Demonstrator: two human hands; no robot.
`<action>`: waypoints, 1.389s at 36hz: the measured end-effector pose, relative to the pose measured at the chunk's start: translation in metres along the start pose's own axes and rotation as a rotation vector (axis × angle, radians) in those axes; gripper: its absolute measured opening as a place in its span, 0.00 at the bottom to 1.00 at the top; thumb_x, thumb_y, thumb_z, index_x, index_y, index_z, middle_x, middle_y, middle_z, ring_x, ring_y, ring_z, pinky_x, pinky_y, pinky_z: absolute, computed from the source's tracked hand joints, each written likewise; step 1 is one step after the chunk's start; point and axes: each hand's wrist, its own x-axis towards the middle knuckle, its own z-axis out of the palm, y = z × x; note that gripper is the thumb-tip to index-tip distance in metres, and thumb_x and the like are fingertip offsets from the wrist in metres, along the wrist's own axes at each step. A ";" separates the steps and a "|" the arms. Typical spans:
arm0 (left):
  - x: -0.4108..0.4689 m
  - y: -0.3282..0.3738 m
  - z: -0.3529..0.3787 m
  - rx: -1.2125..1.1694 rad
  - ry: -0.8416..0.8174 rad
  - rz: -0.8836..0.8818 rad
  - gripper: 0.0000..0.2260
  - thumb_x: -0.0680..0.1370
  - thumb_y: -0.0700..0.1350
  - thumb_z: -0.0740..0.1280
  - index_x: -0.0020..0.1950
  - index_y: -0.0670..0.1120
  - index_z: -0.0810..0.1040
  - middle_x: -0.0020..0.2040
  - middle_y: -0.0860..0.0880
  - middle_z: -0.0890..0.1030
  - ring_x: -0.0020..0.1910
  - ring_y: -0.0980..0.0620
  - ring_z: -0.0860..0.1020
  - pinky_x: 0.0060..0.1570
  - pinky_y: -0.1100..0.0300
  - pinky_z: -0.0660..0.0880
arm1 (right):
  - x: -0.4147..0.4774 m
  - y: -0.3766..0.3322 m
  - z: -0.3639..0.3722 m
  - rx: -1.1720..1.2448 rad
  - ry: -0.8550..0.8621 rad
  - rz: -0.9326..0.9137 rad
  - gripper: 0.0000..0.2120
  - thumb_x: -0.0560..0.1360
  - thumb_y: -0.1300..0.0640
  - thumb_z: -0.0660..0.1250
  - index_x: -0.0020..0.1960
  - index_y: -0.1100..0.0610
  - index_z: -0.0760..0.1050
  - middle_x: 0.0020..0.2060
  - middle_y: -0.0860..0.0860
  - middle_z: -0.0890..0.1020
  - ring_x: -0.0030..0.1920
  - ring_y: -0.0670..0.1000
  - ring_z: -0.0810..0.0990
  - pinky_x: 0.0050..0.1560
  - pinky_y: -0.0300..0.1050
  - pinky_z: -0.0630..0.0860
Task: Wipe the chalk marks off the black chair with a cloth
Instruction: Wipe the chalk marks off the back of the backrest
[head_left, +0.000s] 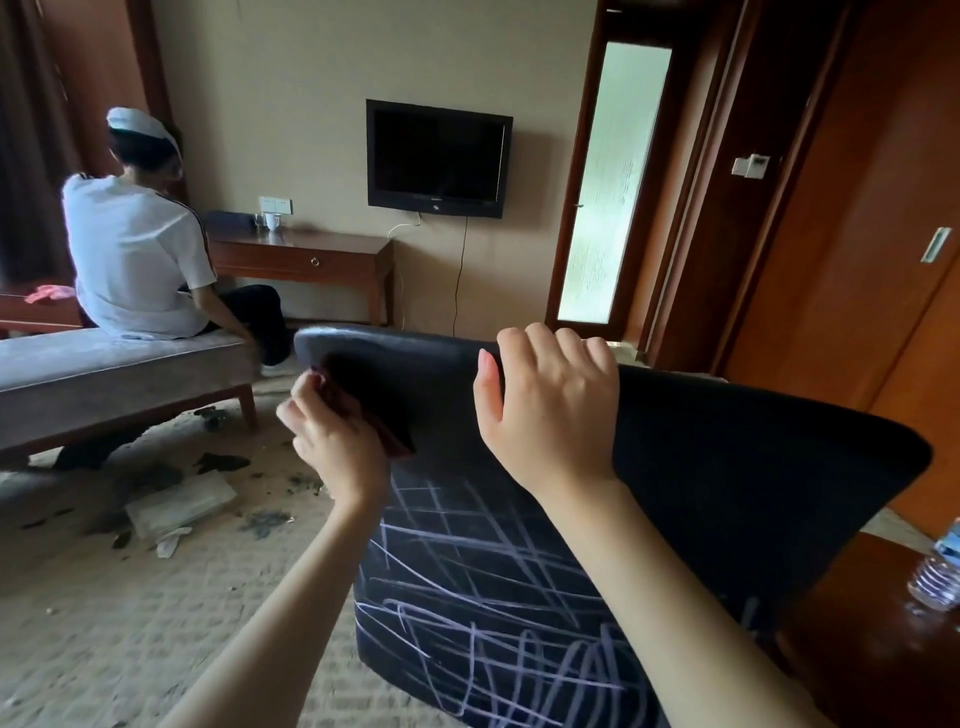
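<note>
Hotel-type room w/ beige carpet (104, 597), head view: two hands are working on the back of a black chair (727, 467).
Left hand (332, 436) is gripping a dark cloth (376, 415), fingers curled round it, pressing it on the chair back nr the top left corner. Right hand (550, 410) is hooking its fingers over the top edge, thumb lying on the near face, just right of the cloth. Chalk marks (483, 571), white criss-cross lines & scribbles, are spreading below both sets of fingers. Beyond the fingertips a person (135, 254) is sitting on a grey bench (119, 364), back to cam, w/ a wood desk (306, 260) & wall TV (439, 158) behind. Left of the left fingers, paper (179, 501) & dark bits are lying on the carpet. Far right of the right fingers, a water bottle (940, 571) is standing on a dark tabletop (857, 623).
</note>
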 end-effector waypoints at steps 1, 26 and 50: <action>-0.007 -0.008 0.001 0.024 -0.029 -0.033 0.16 0.75 0.36 0.55 0.59 0.51 0.64 0.57 0.36 0.69 0.43 0.34 0.73 0.47 0.44 0.68 | 0.000 0.000 0.000 -0.002 0.005 0.002 0.14 0.77 0.51 0.59 0.39 0.58 0.76 0.32 0.53 0.77 0.34 0.53 0.73 0.39 0.46 0.60; 0.023 -0.019 -0.067 -0.124 -0.284 0.096 0.06 0.81 0.35 0.57 0.48 0.44 0.70 0.45 0.55 0.75 0.41 0.68 0.74 0.42 0.65 0.70 | 0.001 -0.006 0.001 -0.120 0.006 -0.046 0.18 0.78 0.49 0.56 0.41 0.59 0.77 0.34 0.54 0.79 0.34 0.55 0.75 0.39 0.46 0.61; -0.002 -0.106 -0.039 0.363 -0.652 0.219 0.13 0.72 0.31 0.66 0.55 0.41 0.72 0.57 0.42 0.73 0.42 0.37 0.77 0.33 0.51 0.72 | 0.003 -0.007 0.001 -0.068 -0.045 -0.036 0.18 0.78 0.48 0.57 0.43 0.58 0.78 0.35 0.54 0.80 0.36 0.54 0.76 0.40 0.45 0.64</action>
